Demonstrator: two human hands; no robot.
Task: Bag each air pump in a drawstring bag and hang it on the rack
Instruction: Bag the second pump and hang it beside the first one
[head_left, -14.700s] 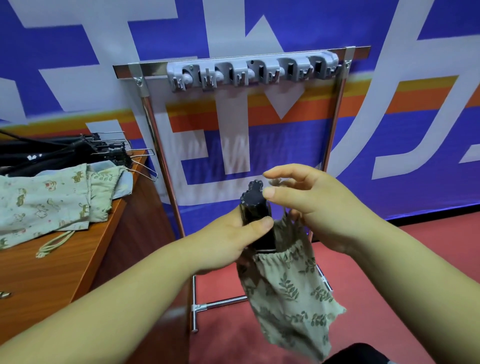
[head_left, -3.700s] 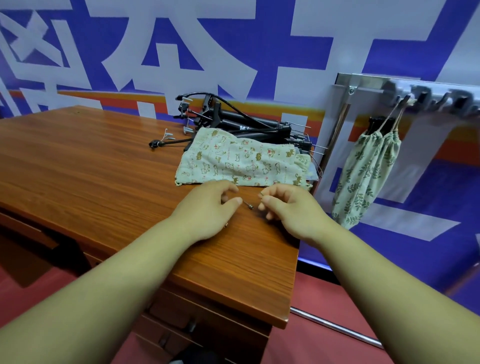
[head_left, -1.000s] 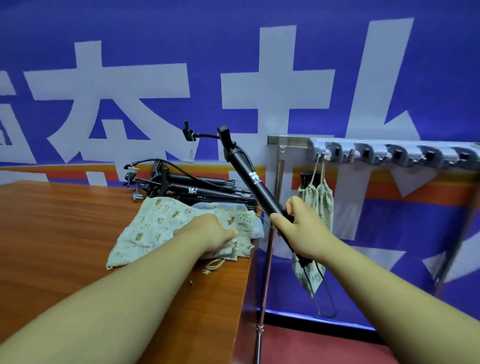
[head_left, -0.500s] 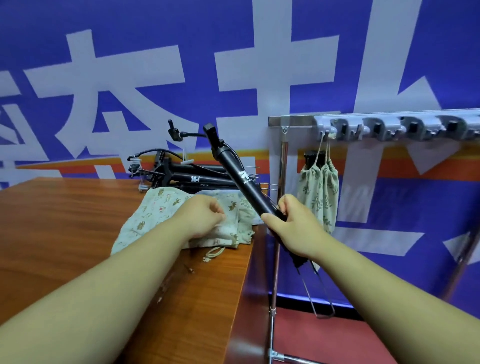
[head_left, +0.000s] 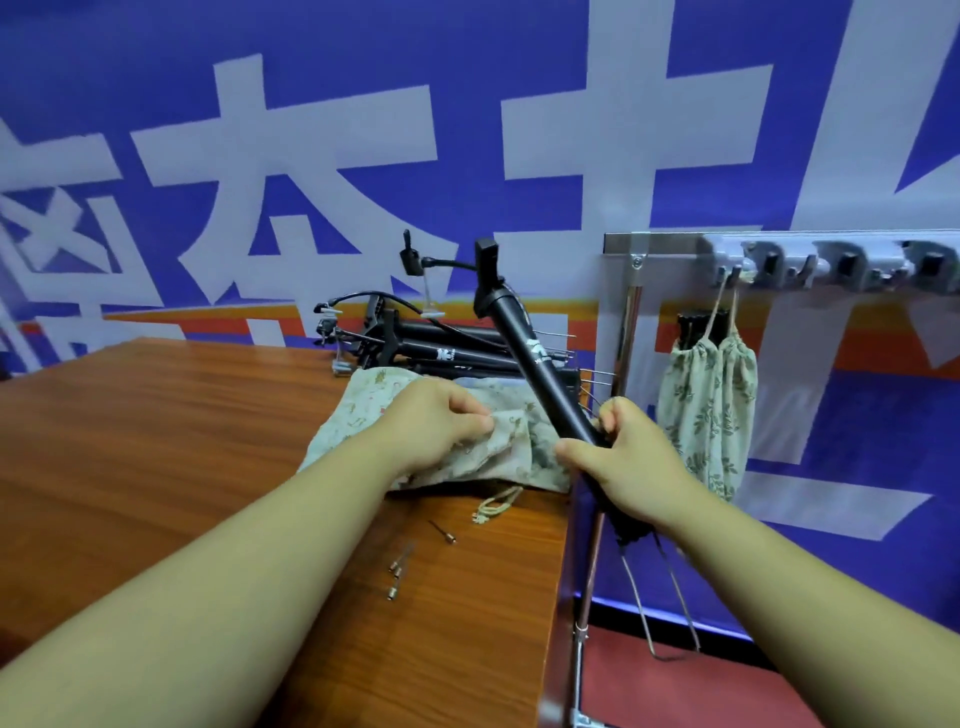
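My right hand (head_left: 631, 467) grips a black air pump (head_left: 530, 358) near its lower end and holds it tilted, handle up to the left, wire foot hanging below beside the table edge. My left hand (head_left: 436, 423) pinches the top drawstring bag (head_left: 483, 452) of a pale printed pile on the wooden table (head_left: 156, 441). More black pumps (head_left: 436, 348) lie behind the bags. A leaf-print bag (head_left: 709, 405) with a pump inside hangs from the first hook of the rack (head_left: 810, 262).
Three small metal inflation needles (head_left: 400, 564) and a loose drawstring cord (head_left: 496, 509) lie on the table near its right edge. The rack's steel post (head_left: 605, 493) stands against the table side. A blue banner wall is behind; red floor shows below.
My right hand has drawn the pump a little toward me and steeper. My left hand went from resting on the bag pile to pinching the top bag's edge. The view has shifted slightly.
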